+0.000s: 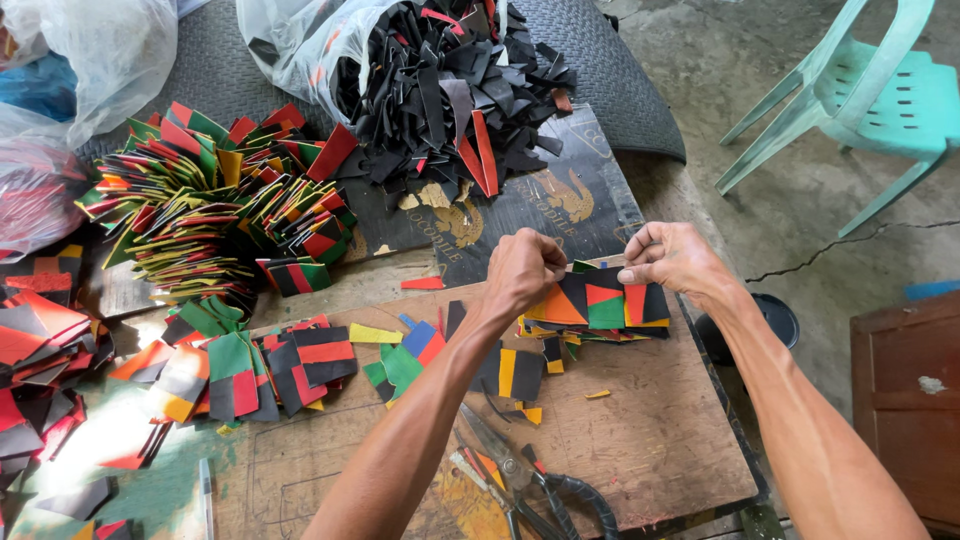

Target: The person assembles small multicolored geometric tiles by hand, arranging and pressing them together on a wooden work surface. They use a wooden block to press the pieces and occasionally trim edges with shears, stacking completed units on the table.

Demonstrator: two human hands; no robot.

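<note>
- While I'm mid-sort, the finished fan of coloured strips [200,200] sits upper left.
- Left hand [522,270], fisted, pinches the patchwork piece [600,303] at centre.
- Right hand [672,258] curls over its right edge; next move probably needs a steady pull.

Clear plastic bag [300,40] of black scraps [450,90] at the counter's far edge. Fanned pile of red, green, yellow and black pieces [200,200] to the left. Scissors [520,480] on the wooden board [650,440], near edge. Mint plastic chair [870,100] on the concrete floor [720,60]; brown cabinet [905,400] at right.
</note>
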